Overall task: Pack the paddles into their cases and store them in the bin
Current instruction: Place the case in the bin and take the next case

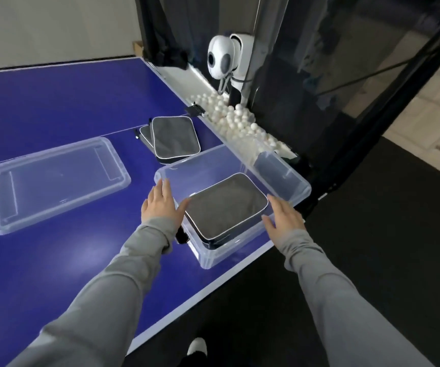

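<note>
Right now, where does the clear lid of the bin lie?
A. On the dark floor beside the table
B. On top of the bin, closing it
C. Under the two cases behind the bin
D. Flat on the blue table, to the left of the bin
D: the clear lid lies flat on the blue table, left of the open bin, which holds a case.

I look down on a blue table-tennis counter (pixel 54 107) edged in white, black netting (pixel 346 102) hanging along its far side, a pale wall (pixel 54 27) behind and dark floor (pixel 372 260) to the right.
</note>
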Demonstrator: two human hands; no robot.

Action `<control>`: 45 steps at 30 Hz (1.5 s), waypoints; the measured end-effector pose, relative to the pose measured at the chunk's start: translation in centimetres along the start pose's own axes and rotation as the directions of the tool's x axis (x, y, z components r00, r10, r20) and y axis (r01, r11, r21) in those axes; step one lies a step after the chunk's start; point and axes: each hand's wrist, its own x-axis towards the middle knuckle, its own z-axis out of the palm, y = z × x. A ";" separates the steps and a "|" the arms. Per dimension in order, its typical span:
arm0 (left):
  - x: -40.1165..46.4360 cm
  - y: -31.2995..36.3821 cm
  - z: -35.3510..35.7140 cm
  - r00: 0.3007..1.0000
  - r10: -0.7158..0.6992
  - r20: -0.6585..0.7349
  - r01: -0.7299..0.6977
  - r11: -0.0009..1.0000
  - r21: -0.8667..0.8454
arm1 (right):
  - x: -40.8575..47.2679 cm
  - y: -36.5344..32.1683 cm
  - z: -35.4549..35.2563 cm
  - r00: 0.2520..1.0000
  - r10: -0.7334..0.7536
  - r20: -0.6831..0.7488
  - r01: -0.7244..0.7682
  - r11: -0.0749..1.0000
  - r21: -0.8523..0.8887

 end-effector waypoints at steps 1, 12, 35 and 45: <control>0.5 0.0 0.3 0.999 -0.041 0.002 0.041 0.999 -0.010 | 1.4 0.0 -0.2 1.000 -0.028 0.000 0.028 1.000 -0.006; 4.9 0.4 4.7 0.911 -0.409 -0.050 0.396 0.902 -0.169 | 20.3 -2.3 1.8 0.934 -0.339 0.109 0.344 0.939 -0.021; 5.5 2.5 7.3 0.723 -0.658 -0.213 0.629 0.753 -0.192 | 42.8 -12.6 14.6 0.804 0.030 0.594 -0.167 0.970 0.178; 5.4 2.3 7.6 0.719 -0.661 -0.215 0.637 0.750 -0.176 | 44.0 -12.6 16.4 0.705 0.024 0.708 -0.466 0.769 0.437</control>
